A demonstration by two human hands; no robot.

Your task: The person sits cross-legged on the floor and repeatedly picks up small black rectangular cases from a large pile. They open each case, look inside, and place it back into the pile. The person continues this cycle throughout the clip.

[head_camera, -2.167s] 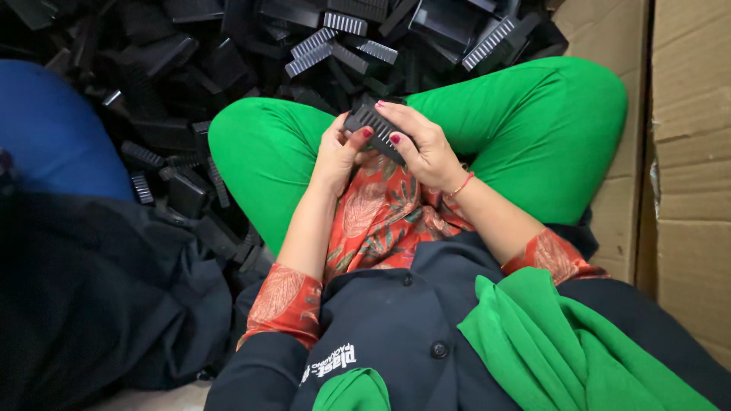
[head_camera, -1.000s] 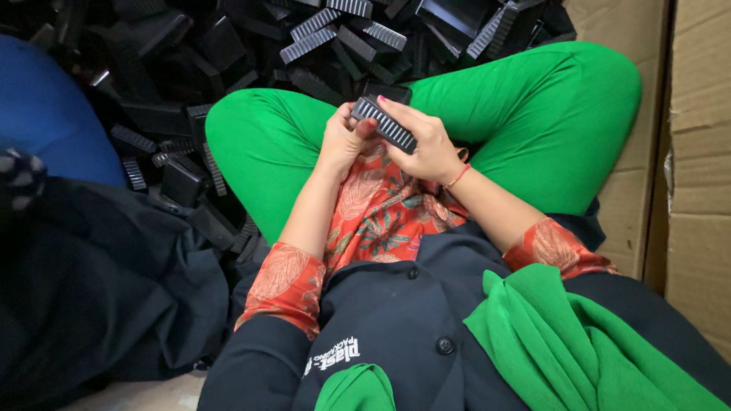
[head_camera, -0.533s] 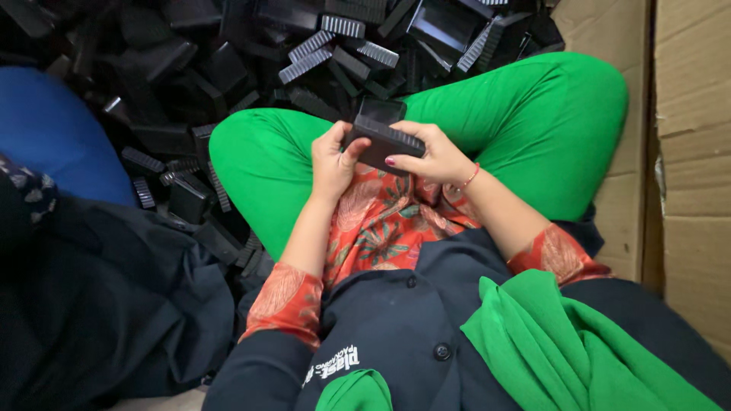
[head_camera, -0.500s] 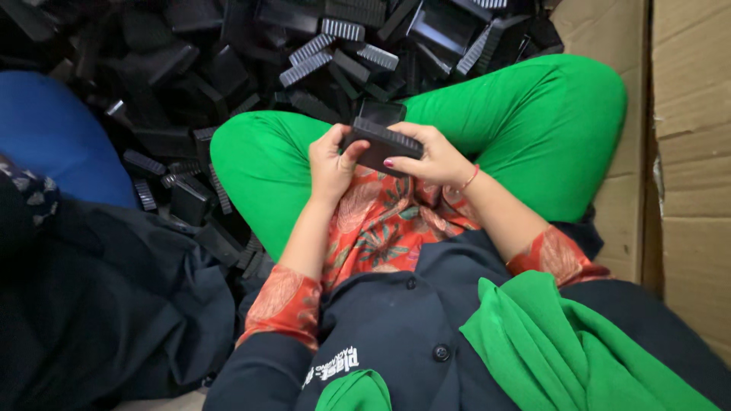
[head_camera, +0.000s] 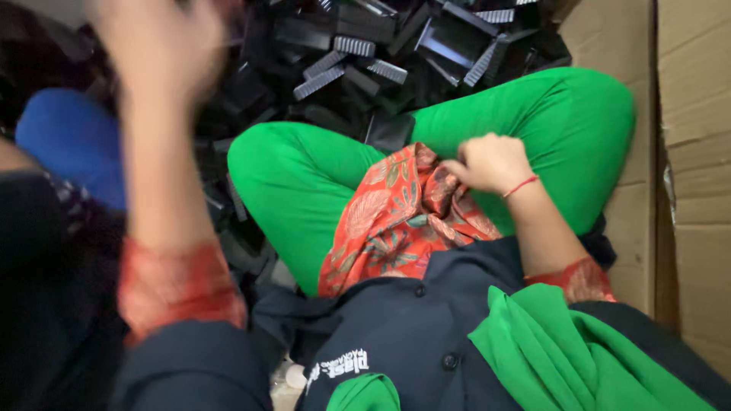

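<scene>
Left hand (head_camera: 156,49) raised at far left, motion-blurred; cannot tell whether it grips anything. Right hand (head_camera: 491,161) rests in the lap on the orange patterned cloth (head_camera: 403,217), fingers curled loosely, no part seen in it; a red thread sits at that wrist. Black plastic parts (head_camera: 396,53) lie heaped on the far side, beyond the green-clad crossed legs (head_camera: 304,190); one dark piece (head_camera: 390,131) sits just beyond the cloth, between the knees. Judgement: neither hand shows a part, so one piece seems finished with and the heap is left. Count: two hands; ribbed comb-like pieces, about six visible; other parts too jumbled to count. Cardboard wall (head_camera: 685,152) at right.
</scene>
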